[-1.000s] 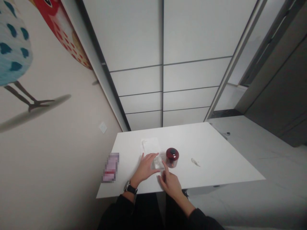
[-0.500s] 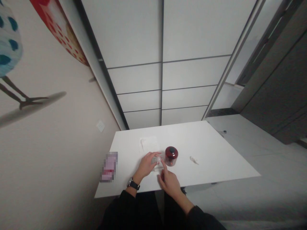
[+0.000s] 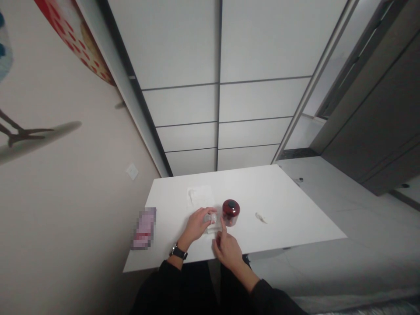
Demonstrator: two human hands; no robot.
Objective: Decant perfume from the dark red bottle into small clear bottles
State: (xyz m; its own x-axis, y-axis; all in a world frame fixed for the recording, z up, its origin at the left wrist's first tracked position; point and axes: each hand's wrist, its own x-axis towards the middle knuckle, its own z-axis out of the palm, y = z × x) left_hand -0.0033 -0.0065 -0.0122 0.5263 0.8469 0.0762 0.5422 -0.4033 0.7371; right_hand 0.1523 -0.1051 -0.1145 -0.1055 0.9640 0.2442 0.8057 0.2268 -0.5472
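Note:
On the white table point(image 3: 262, 188), my left hand point(image 3: 197, 226) curls its fingers and thumb around a small clear, whitish object point(image 3: 210, 218), whose kind I cannot make out. It sits over a pale flat piece point(image 3: 214, 229), partly hidden by my hands. My right hand point(image 3: 229, 250) is just to the right, index finger stretched forward and the other fingers bent, with nothing visible in it. Its fingertip is near the clear object and the left side of a round jar point(image 3: 231, 220) with a dark red lid and a black knob.
A thin white sheet point(image 3: 200, 195) lies behind my left hand. Right of the jar is a small crumpled whitish scrap point(image 3: 261, 217). A blurred pink packet point(image 3: 144, 228) rests at the table's left edge, by the wall. White cabinet doors point(image 3: 249, 100) stand behind the table.
The whole view has shifted slightly, so things sit a little further left. My right index fingertip has drawn slightly away from the clear object. My left hand keeps its hold.

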